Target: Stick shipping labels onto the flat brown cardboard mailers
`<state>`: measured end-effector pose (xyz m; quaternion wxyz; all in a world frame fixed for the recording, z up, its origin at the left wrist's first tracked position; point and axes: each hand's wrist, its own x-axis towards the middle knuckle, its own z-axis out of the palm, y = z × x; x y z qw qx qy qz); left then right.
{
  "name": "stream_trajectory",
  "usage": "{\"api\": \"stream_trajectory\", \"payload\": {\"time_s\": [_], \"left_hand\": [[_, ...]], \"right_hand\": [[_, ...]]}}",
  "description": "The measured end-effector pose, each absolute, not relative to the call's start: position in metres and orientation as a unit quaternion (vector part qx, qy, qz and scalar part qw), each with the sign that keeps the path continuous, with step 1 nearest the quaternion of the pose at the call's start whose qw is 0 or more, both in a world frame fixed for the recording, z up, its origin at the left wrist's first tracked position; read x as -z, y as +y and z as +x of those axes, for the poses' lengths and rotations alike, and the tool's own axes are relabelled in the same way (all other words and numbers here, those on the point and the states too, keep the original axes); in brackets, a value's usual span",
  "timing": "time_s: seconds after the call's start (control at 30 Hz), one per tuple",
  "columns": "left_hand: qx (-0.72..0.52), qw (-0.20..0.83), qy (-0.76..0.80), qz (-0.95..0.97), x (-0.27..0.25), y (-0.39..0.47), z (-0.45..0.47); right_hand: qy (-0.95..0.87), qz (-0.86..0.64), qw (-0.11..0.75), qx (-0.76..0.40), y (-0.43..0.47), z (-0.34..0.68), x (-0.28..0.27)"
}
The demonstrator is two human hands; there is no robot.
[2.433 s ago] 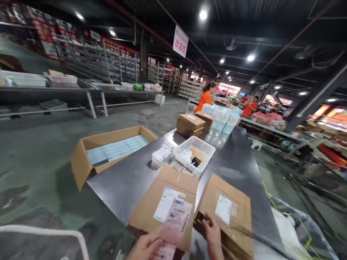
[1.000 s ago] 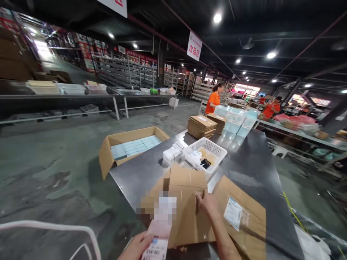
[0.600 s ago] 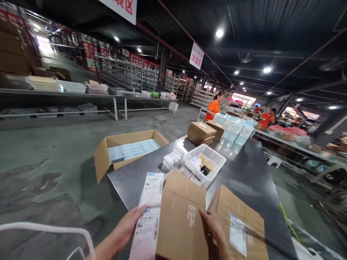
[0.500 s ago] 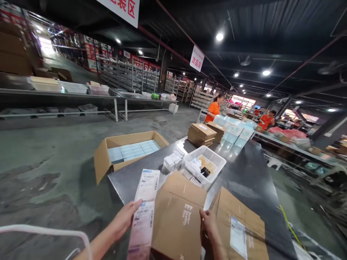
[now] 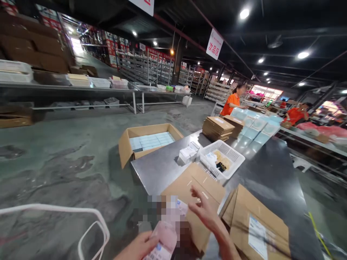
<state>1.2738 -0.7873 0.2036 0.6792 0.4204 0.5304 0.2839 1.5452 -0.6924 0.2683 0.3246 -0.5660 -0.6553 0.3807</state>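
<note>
Low on the near table edge, left hand (image 5: 138, 247), cut off by the frame, gripping a pink label strip (image 5: 162, 242), long axis running up and away, upper part pixelated. Just right, right hand (image 5: 203, 211), fingers spread and gripping nothing, resting on a flat cardboard mailer (image 5: 199, 187) pointing toward the white basket (image 5: 230, 153).

Brown box (image 5: 197, 195), white basket (image 5: 222, 164)

Hanging white sign (image 5: 214, 44): red characters 次品区. A second sign (image 5: 142, 4) at the top edge is cut off and unreadable. Shipping labels (image 5: 256, 236) on the cardboard boxes are too blurred to read.
</note>
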Motion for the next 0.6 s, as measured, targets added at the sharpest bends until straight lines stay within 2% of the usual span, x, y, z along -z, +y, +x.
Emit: {"api": "stream_trajectory", "payload": {"time_s": [0.1,0.2,0.33,0.47,0.6], "left_hand": [[-0.268,0.702,0.483,0.449,-0.201,-0.785,1.263],[-0.325,0.694,0.442,0.466,-0.212,-0.771,1.257],[-0.348,0.634,0.493,0.483,-0.237,-0.742,1.286],[-0.325,0.603,0.549,0.48,-0.239,-0.722,1.323],[-0.297,0.611,0.548,0.487,-0.219,-0.723,1.315]], "right_hand": [[-0.65,-0.497,0.282,-0.501,-0.702,1.512,-0.279],[-0.601,-0.526,0.304,-0.519,-0.718,1.496,-0.273],[-0.579,-0.51,0.314,-0.553,-0.743,1.491,-0.256],[-0.604,-0.548,0.347,-0.463,-0.743,1.498,-0.234],[-0.633,-0.639,0.325,-0.292,-0.701,1.521,-0.224]]}}
